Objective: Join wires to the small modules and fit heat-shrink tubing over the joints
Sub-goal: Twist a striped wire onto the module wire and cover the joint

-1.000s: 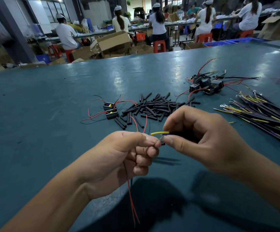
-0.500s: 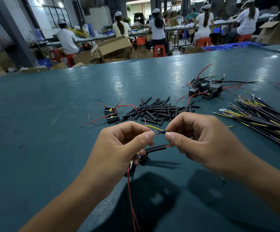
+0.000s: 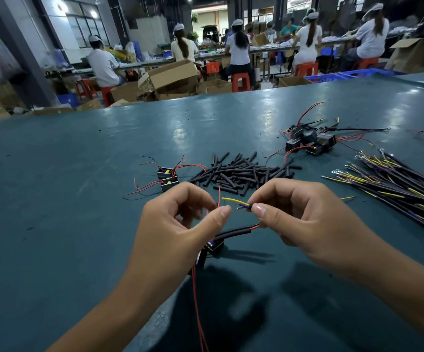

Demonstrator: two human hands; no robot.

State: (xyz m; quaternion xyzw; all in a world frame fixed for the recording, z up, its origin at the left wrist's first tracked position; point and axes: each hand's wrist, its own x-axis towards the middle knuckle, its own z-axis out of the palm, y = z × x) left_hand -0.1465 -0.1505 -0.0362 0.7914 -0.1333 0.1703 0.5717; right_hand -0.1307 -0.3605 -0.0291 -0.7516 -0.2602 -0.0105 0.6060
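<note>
Wire ends: a yellow wire and a blue wire stick out leftward from the right hand's pinch, at the centre of the frame, above the worktop.
Right hand: thumb and forefinger pinch the yellow and blue wires; the other fingers are curled under.
Left hand: thumb and curled fingers pinch a thin red wire, whose tip rises just left of the yellow wire.
Heat-shrink tube: a black length hangs between and below the hands, on a red lead that runs up to the right hand.
Held module: small and black, hanging below the left hand, partly hidden; long red leads trail from it toward the lower edge of the frame.
Tubing pile: loose black pieces on the worktop, just beyond the hands.
Two modules: left of the pile, with red leads.
Module cluster: upper right of the pile, leads tangled.
Wire bundle: right edge of the frame, black, yellow and purple, some with ring terminals.
Worktop: teal, glossy.
Background: seated workers in white caps at long benches, cardboard boxes, red stools.
</note>
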